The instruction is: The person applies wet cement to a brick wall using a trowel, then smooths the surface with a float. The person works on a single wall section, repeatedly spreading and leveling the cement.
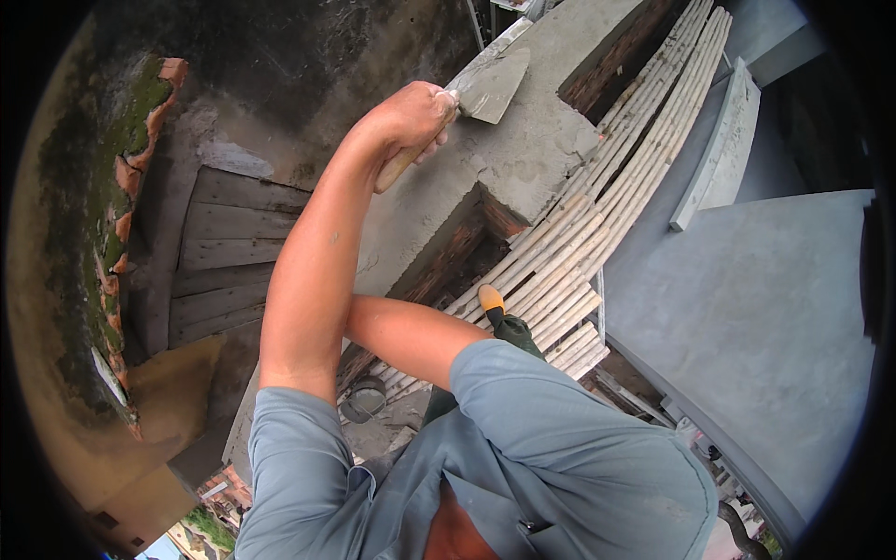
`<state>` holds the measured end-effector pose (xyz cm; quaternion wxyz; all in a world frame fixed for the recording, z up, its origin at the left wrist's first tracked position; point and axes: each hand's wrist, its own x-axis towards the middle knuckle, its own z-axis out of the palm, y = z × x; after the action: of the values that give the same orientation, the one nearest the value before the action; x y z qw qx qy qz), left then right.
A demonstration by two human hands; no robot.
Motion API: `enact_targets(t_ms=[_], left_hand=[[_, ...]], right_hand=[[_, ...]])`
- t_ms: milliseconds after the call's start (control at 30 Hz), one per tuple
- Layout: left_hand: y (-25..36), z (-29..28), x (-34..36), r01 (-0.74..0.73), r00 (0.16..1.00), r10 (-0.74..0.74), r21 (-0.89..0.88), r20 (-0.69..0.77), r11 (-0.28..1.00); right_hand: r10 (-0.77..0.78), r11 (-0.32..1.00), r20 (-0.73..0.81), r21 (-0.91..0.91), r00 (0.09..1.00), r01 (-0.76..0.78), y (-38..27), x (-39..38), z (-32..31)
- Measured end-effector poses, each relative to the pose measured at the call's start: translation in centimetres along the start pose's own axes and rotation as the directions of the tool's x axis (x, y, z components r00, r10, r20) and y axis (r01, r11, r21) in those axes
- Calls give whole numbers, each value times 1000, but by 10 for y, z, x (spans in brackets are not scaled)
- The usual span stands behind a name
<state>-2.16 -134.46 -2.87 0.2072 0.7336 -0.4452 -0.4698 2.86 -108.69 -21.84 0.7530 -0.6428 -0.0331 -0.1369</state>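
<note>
My left hand is closed round the wooden handle of a pointed trowel. Grey mortar smears its flat blade, which lies on or just over the top of a cement-coated ledge; I cannot tell whether it touches. Pale wet mortar also marks my fingers. My right forearm crosses leftward and passes behind my left arm, so my right hand is hidden. Beside the blade, a pale strip runs along the ledge's left edge.
Bamboo poles form a walkway right of the ledge, with my orange-toed shoe on it. Brick-lined openings cut into the ledge. A bucket stands below my arms. A mossy broken brick edge is at left, a grey slab at right.
</note>
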Motion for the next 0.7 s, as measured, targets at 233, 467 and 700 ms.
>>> enact_targets(t_ms=[233,467,700], left_hand=[[4,7,22,-37,996,26,145,80,989],[-45,-30,-48,-34,992,27,52,126,998],[-76,-12,-58,21,999,-15,140,-44,990]], right_hand=[[1,1000,-10,10,1000,-1,6,-3,3],[2,982,-26,-187,1000,-7,9,22,10],[72,964,-174,266,982,-24,7,23,17]])
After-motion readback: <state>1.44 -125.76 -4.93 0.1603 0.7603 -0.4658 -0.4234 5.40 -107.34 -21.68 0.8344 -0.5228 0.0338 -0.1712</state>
